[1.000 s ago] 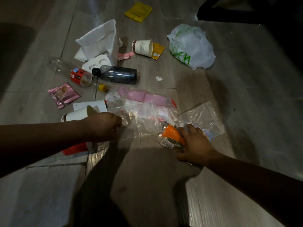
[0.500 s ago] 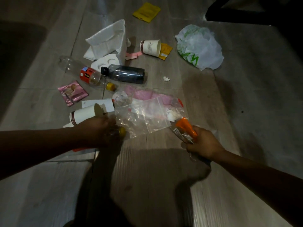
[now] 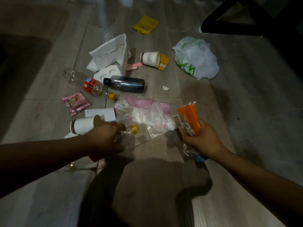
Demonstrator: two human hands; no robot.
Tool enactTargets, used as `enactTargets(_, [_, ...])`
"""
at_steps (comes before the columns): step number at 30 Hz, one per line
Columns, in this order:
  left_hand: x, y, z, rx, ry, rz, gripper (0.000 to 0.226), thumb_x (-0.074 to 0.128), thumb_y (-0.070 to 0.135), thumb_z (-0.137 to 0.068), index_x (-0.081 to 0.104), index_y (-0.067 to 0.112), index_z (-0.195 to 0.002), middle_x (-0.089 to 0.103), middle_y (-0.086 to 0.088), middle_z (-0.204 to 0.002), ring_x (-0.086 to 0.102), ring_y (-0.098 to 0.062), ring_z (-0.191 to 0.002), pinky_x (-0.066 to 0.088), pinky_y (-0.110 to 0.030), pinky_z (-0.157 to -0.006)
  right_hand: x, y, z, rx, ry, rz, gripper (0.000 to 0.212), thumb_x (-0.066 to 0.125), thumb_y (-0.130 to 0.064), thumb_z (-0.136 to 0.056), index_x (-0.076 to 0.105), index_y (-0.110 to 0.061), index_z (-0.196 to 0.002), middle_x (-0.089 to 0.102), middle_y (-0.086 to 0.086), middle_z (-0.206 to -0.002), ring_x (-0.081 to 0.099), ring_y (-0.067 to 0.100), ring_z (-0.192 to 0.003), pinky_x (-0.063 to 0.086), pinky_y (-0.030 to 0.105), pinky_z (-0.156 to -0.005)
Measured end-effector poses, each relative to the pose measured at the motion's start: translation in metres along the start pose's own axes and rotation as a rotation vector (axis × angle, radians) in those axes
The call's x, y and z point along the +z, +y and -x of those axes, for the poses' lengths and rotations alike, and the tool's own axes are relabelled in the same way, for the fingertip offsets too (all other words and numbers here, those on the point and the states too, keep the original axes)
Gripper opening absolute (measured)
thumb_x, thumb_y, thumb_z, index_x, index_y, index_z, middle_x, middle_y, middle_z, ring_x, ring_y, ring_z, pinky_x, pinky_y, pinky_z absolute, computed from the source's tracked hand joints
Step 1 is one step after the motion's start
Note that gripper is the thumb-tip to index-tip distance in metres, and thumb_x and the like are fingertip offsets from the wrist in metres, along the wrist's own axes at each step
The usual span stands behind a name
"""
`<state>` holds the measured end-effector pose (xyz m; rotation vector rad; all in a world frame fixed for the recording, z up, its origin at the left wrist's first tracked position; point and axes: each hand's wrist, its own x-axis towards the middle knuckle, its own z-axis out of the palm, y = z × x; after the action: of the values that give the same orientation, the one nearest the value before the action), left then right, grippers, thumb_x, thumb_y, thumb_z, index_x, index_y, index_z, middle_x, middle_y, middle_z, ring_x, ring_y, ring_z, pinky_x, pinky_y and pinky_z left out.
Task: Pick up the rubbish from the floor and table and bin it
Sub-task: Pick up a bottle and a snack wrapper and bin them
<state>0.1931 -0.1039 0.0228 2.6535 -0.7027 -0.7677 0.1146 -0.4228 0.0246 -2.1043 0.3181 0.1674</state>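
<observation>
The right hand is curled tight round an orange packet, with a barcoded wrapper and some crumpled clear film bunched in the same grip. The packet's long axis runs up out of the fist, and its flat sealed end points away from the person and slightly left. The left hand is closed over what seems to be a clear bottle with a yellow cap. Its body is hard to make out in the dim light, but it lies roughly crosswise with the cap pointing right. Just beside that hand a paper cup lies on its side on the floor, mouth to the right, and a clear zip bag lies between the two hands. Further off a dark bottle lies with its cap to the left, near a red-labelled bottle.
</observation>
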Motion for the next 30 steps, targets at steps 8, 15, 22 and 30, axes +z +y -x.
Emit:
enactTargets(8, [-0.063,0.035,-0.022,-0.062,0.135,0.271,0.058,0.073,0.039,-0.074,0.051,0.024,-0.125,0.061,0.002,-0.111,0.059,-0.016,-0.096,0.052,-0.038,-0.088,-0.022,-0.062,-0.028,-0.028,0.117,-0.235,0.040,0.077,-0.012,-0.076,0.061,-0.033,-0.106,0.073,-0.012,-0.092,0.070,0.002,-0.081,0.053,0.013,-0.059])
enactTargets(15, [-0.148,0.069,-0.021,-0.128,0.203,0.535,0.053,0.071,0.041,-0.074,0.052,0.026,-0.121,0.060,0.003,-0.108,0.060,-0.015,-0.097,0.054,-0.040,-0.087,-0.073,-0.146,-0.052,0.029,0.237,-0.352,0.025,0.073,-0.008,-0.077,0.063,-0.026,-0.091,0.072,-0.005,-0.072,0.068,0.002,-0.060,0.046,0.010,-0.045])
enactTargets(22, [-0.279,0.155,0.019,-0.151,0.391,0.695,0.041,0.076,0.028,-0.065,0.058,0.030,-0.101,0.070,0.010,-0.085,0.064,0.001,-0.076,0.049,-0.015,-0.069,-0.146,-0.275,-0.017,0.060,0.390,-0.501,0.017,0.074,-0.011,-0.078,0.065,-0.022,-0.088,0.073,-0.006,-0.075,0.068,0.004,-0.063,0.047,0.012,-0.047])
enactTargets(30, [-0.455,0.283,0.115,-0.098,0.469,0.873,0.039,0.076,0.025,-0.064,0.060,0.032,-0.099,0.069,0.012,-0.092,0.063,0.001,-0.085,0.047,-0.011,-0.072,-0.269,-0.443,0.060,0.098,0.481,-0.476,0.023,0.076,-0.010,-0.074,0.062,-0.024,-0.087,0.071,-0.005,-0.076,0.070,0.010,-0.070,0.048,0.014,-0.052])
